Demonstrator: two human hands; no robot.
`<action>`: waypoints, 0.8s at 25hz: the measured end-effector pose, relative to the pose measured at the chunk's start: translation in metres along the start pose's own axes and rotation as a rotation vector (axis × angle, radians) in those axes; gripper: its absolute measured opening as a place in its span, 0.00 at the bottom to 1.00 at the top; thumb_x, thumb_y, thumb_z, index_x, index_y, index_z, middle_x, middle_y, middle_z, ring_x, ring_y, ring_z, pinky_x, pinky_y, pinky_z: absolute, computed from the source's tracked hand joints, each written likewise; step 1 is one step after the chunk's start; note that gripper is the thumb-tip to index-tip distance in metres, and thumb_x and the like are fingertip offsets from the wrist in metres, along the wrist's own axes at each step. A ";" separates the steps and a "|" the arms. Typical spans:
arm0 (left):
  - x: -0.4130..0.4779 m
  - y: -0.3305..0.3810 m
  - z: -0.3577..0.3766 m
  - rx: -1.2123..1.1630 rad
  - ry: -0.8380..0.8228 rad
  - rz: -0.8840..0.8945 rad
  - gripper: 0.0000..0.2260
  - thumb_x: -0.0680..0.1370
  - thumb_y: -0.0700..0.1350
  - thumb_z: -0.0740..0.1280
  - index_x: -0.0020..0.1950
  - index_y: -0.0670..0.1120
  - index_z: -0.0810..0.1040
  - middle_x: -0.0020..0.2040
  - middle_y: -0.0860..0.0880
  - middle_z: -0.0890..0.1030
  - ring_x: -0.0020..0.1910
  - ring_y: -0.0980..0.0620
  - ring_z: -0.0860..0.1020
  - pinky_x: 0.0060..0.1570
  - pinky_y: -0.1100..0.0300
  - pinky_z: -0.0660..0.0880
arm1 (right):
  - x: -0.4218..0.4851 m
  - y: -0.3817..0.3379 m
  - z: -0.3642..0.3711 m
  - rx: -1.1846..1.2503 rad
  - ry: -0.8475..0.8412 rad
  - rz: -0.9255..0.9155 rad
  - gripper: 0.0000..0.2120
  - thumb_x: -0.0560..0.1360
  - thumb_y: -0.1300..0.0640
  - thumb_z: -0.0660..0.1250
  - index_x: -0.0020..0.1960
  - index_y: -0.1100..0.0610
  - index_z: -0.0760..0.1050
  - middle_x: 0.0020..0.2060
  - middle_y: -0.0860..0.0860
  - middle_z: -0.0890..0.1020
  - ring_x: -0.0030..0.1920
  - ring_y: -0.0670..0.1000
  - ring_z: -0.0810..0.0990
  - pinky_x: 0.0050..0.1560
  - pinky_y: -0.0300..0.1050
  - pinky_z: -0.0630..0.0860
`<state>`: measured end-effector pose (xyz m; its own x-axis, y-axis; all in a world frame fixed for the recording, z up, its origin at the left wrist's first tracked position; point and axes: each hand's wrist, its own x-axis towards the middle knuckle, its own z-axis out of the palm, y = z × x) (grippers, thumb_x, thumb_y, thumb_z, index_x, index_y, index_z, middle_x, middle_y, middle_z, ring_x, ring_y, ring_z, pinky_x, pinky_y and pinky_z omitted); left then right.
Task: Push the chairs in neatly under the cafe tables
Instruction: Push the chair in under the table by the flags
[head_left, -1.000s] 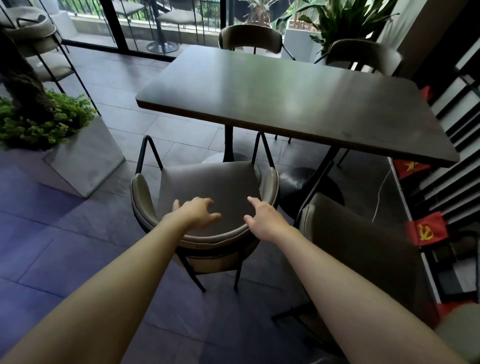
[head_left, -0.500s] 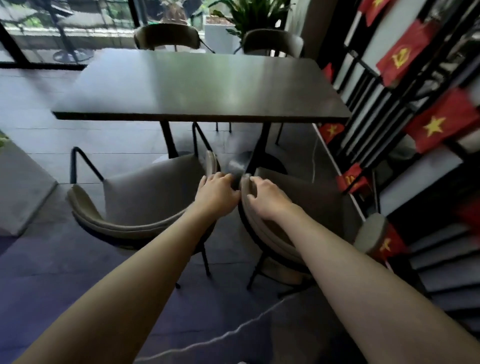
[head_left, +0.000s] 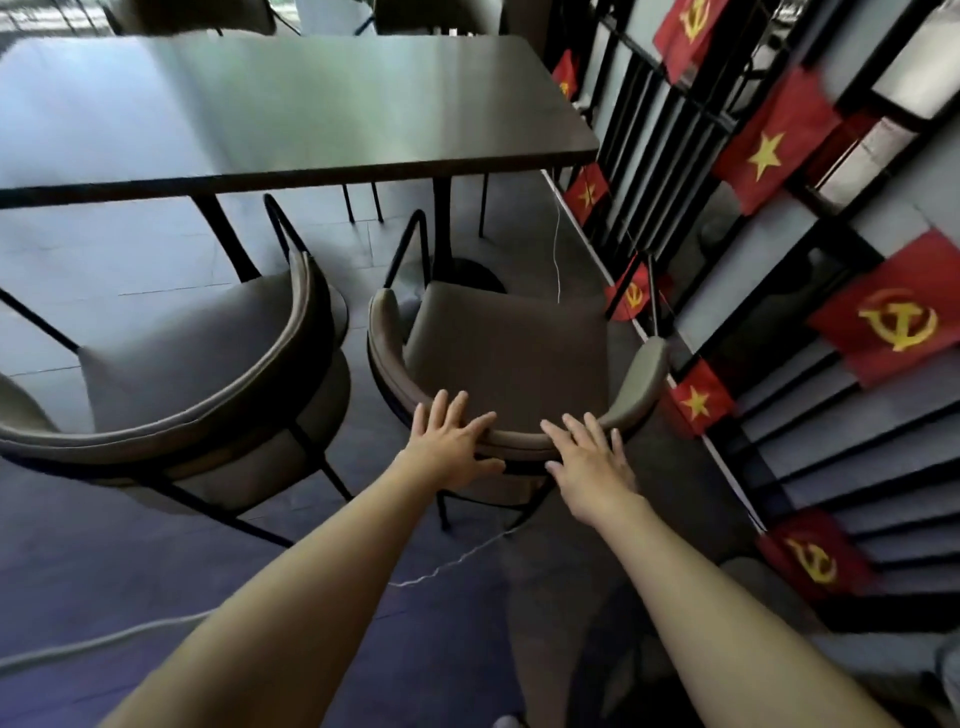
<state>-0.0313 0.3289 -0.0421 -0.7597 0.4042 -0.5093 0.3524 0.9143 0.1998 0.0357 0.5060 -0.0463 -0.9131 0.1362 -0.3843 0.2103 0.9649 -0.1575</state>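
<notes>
A dark rectangular cafe table (head_left: 291, 98) fills the upper left. Two grey cushioned chairs with curved backrests stand at its near side. The right chair (head_left: 504, 348) sits out from the table's right end, its seat mostly outside the tabletop edge. My left hand (head_left: 449, 447) and my right hand (head_left: 589, 460) both lie flat, fingers spread, on the middle of its curved backrest. The left chair (head_left: 197, 358) stands beside it, its front partly under the table.
A black slatted partition (head_left: 779, 291) hung with red flags runs along the right, close to the right chair. A thin white cable (head_left: 447, 561) trails over the floor below the chair. Two more chair backs show beyond the table's far edge.
My hands have left the left chair's backrest and moved right onto the right chair's backrest. The view has swung right and closer to that chair.
</notes>
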 end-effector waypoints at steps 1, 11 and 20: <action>0.006 0.001 0.003 0.016 0.003 -0.010 0.32 0.76 0.66 0.56 0.77 0.61 0.47 0.79 0.47 0.41 0.77 0.43 0.36 0.73 0.42 0.36 | 0.006 0.004 0.001 -0.001 -0.001 -0.008 0.25 0.82 0.51 0.52 0.77 0.45 0.50 0.79 0.48 0.51 0.78 0.54 0.42 0.76 0.57 0.40; 0.039 -0.011 -0.006 0.170 0.211 -0.038 0.25 0.77 0.66 0.50 0.69 0.54 0.62 0.67 0.47 0.65 0.74 0.45 0.56 0.74 0.39 0.39 | 0.061 0.020 -0.012 -0.012 -0.056 -0.210 0.20 0.82 0.51 0.52 0.72 0.39 0.57 0.77 0.43 0.51 0.77 0.55 0.40 0.70 0.66 0.29; 0.056 -0.011 -0.017 0.244 0.211 -0.041 0.30 0.73 0.69 0.45 0.68 0.53 0.63 0.66 0.46 0.67 0.70 0.46 0.62 0.75 0.41 0.44 | 0.084 0.028 -0.023 0.019 -0.098 -0.261 0.18 0.82 0.51 0.53 0.70 0.38 0.60 0.75 0.42 0.55 0.77 0.54 0.44 0.69 0.68 0.28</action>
<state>-0.0871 0.3422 -0.0583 -0.8636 0.3870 -0.3232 0.4202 0.9067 -0.0371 -0.0432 0.5495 -0.0625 -0.8992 -0.1393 -0.4148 -0.0197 0.9599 -0.2797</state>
